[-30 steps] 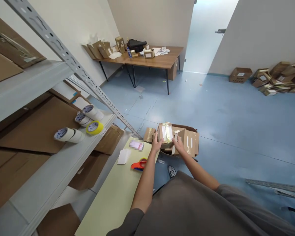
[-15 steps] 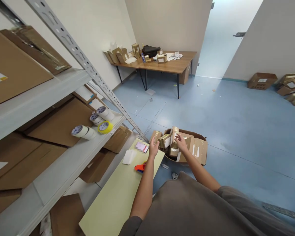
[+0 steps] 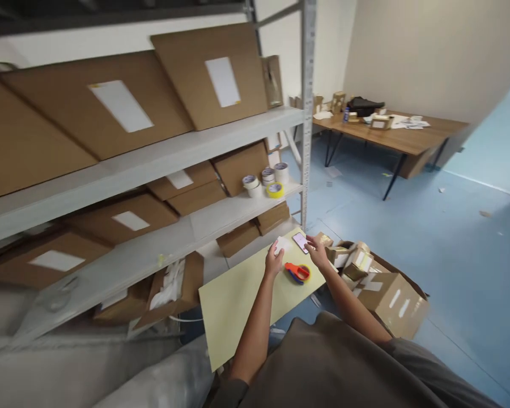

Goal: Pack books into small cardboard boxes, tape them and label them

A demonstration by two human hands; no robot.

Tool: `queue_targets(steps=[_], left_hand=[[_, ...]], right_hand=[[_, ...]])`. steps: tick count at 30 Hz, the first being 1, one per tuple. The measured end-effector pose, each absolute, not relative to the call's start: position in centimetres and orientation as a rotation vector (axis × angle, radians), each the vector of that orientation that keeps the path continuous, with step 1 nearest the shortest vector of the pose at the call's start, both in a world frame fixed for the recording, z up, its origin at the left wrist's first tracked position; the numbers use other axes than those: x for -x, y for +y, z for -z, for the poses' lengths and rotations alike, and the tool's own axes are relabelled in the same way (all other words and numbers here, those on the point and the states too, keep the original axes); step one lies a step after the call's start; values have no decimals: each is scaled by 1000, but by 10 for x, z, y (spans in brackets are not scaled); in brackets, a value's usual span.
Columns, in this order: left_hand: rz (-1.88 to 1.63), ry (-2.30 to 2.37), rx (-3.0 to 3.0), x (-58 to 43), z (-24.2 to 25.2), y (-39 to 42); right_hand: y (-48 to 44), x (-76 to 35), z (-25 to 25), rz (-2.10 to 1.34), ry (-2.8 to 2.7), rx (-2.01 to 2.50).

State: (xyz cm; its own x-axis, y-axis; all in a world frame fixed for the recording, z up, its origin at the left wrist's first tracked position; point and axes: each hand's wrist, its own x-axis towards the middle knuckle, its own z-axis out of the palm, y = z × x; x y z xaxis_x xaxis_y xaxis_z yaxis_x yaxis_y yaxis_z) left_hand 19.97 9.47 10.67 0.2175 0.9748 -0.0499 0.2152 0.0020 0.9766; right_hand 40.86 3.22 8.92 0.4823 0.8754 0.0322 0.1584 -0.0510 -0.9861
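Note:
My left hand (image 3: 273,263) is at the left edge of a small stack of white paper slips (image 3: 283,245), its fingers curled around that edge. My right hand (image 3: 318,253) has its fingers apart and reaches over the right edge of a phone (image 3: 300,242) with a lit screen; nothing shows in its grasp. Just below the slips, an orange and blue tape dispenser (image 3: 296,273) with a yellow ring lies on the pale yellow tabletop (image 3: 238,300).
Right of the tabletop, a large open carton (image 3: 393,303) on the floor holds several small taped boxes (image 3: 359,260). Metal shelving (image 3: 221,209) on the left carries cartons and tape rolls (image 3: 275,190). A wooden table (image 3: 433,133) with items stands farther back.
The view has swung left toward the shelving. Both hands have left the small boxes at the carton and come over the tabletop, left to the paper slips, right beside the phone.

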Motion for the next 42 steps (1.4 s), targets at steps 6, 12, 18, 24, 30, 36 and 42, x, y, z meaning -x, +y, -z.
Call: queue_targets(steps=[6,12,18,24,30,36,42], left_hand=[[-1100,1309,-1275,-61,-94,83],[-1097,1394,-1149,36,-60,63],[-1025,1400,-1167,45,-48,51],[-927,1407,-1188,-9,-22,22],[-821,1500,-1150,-71,16,-11],[-796,1548,-1090,-102,43,-53],[-770,1664,-1027,-85,57,-96]], right_hand=[[51,-291,-102,-808,-1169,1494],[52,-221,-103,-690,-1364,1583],[28,-229,-98,-520,-1512,1701],[-4,-288,-50,-572,-1471,1886],[-12,-338,20,-754,-1398,1994],[0,-357,74,-1006,-1488,2075],[9,-345,107,-1061,-1541,2214]])
